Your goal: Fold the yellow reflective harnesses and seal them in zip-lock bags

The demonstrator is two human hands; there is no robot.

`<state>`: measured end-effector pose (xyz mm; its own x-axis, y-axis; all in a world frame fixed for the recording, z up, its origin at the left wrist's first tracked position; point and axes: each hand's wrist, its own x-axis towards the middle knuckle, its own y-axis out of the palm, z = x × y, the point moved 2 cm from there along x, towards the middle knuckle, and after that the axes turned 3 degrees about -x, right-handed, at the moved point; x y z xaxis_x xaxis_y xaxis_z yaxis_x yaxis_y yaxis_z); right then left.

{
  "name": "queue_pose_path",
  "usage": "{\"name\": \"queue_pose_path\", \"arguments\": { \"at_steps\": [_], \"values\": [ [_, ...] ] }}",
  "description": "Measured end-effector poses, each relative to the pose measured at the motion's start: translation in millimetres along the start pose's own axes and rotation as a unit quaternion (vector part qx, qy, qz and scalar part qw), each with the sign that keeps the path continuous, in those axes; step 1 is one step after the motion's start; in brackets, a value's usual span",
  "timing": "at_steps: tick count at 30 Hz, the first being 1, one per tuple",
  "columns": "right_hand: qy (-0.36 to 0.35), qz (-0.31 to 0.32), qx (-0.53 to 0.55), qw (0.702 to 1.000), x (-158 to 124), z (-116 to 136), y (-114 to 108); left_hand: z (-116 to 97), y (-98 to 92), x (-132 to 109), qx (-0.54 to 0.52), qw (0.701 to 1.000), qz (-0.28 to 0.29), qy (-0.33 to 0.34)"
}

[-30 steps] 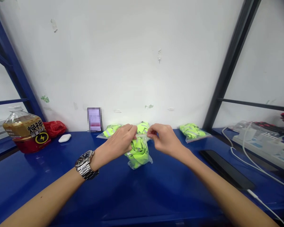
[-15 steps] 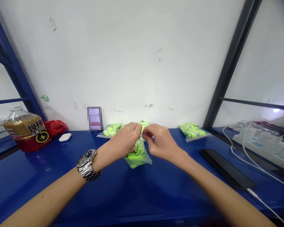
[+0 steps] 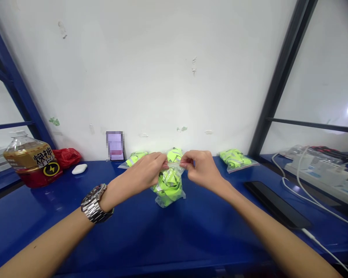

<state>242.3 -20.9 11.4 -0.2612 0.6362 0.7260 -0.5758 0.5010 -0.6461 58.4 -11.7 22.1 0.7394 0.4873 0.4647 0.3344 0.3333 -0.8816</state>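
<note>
Propped phone [image 3: 115, 148], one, screen blurred: stood against the white wall [image 3: 162, 69] at the back of the blue table [image 3: 150, 243]; places below were taken from it. Clear zip bag [image 3: 169, 187], one, stuffed with yellow-green fabric: to the right of the propped phone and nearer the wearer, between the two hands; whether its base met the table could not be told. Left hand [image 3: 149, 168], metal watch [image 3: 95, 203] at the wrist: fingers pinched narrow on the left end of the bag's pale strip [image 3: 174, 165]. Right hand [image 3: 203, 166]: thumb and fingertips pressed together on the strip's right end. Second bag [image 3: 137, 157], like fabric: just right of the propped phone, partly covered by the left hand. Third bag [image 3: 234, 159], like fabric: well to the right of the propped phone. Black phone [image 3: 275, 204], white cable [image 3: 319, 243] attached: far right of the propped phone, nearer the wearer. White case [image 3: 79, 169]: left of the propped phone. Red plastic bag [image 3: 68, 157]: farther left. Large bottle [image 3: 31, 158], amber and red: farthest left.
</note>
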Motion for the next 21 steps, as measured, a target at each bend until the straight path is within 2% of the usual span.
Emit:
{"name": "queue_pose_path", "arguments": {
  "at_steps": [5, 8, 13, 17, 21],
  "values": [
    [-0.003, -0.024, 0.002, 1.0, -1.3, -1.0, 4.1, 2.4, 9.2, -0.4, 0.066, 0.997, -0.03, 0.021],
    [0.019, -0.031, 0.007, 0.999, -4.5, -11.0, -1.1, 2.1, 5.8, 0.6, 0.045, 0.998, -0.03, 0.025],
    [0.061, -0.032, 0.025, 0.997, -13.5, -25.0, -10.9, 6.4, 0.3, -9.9, 0.004, 1.0, 0.014, -0.004],
    [0.04, -0.03, 0.019, 0.999, -15.2, -19.0, -8.0, 13.4, 6.3, -17.0, 0.024, 0.999, -0.011, -0.018],
    [0.054, -0.027, 0.031, 0.998, -14.0, -20.4, -6.2, 19.6, 10.2, -17.4, -0.037, 0.999, -0.029, -0.026]
  ]
}}
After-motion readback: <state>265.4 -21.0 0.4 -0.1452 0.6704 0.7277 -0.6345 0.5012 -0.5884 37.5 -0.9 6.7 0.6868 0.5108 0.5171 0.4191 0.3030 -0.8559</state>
